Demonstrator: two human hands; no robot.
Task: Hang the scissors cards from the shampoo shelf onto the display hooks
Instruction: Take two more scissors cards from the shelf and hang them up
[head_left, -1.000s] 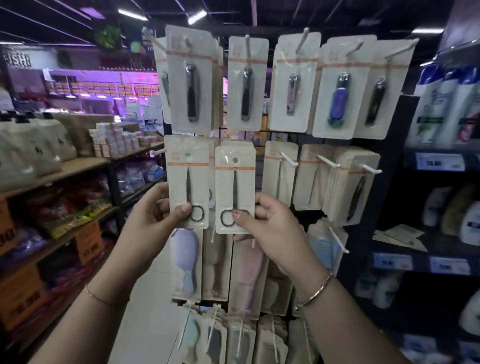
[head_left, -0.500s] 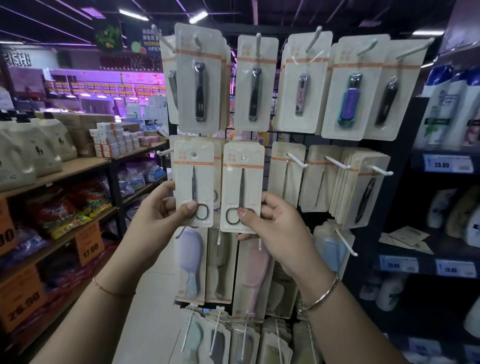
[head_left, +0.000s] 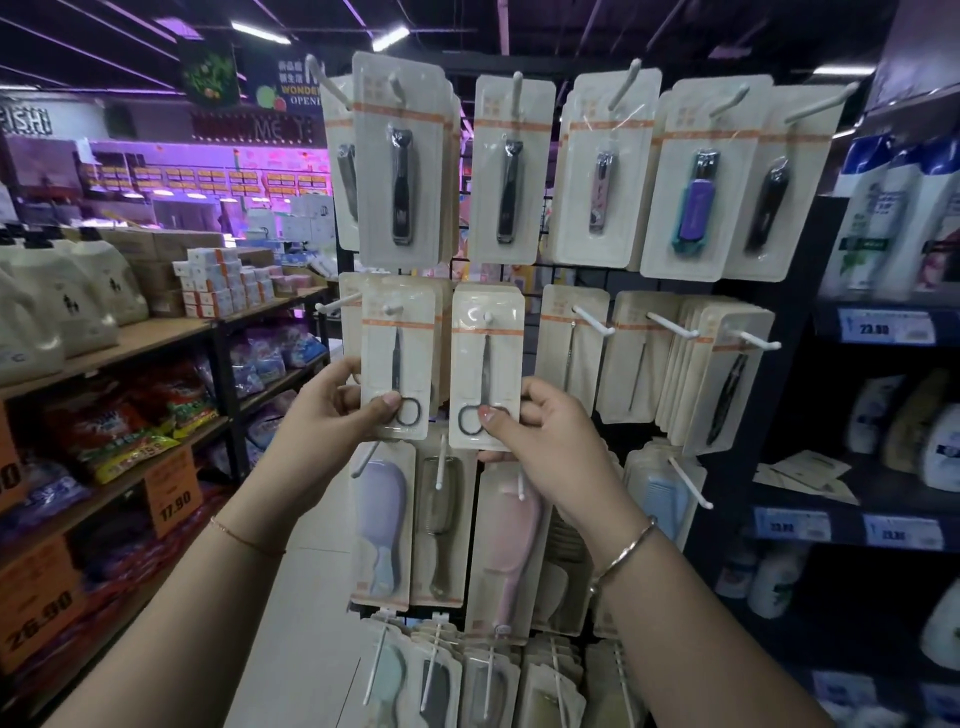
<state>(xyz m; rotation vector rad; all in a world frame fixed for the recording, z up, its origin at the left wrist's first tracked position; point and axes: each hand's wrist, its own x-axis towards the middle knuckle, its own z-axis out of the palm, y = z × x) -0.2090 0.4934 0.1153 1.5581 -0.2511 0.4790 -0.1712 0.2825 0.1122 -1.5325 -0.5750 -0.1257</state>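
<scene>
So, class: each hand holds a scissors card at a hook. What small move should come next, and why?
Probably push both cards back along their hooks, then let go. The left hand pinches the left scissors card and the right hand the right scissors card, and a hook tip already shows through each hang hole.

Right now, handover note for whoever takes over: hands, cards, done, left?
Left hand: pinching the left scissors card at its lower edge.
Right hand: pinching the right scissors card the same way.
Both cards sit in the middle row with a hook tip showing through each hang hole.
Done: both appear threaded.
Left: let go, then fetch the loose cards on the shampoo shelf.
</scene>
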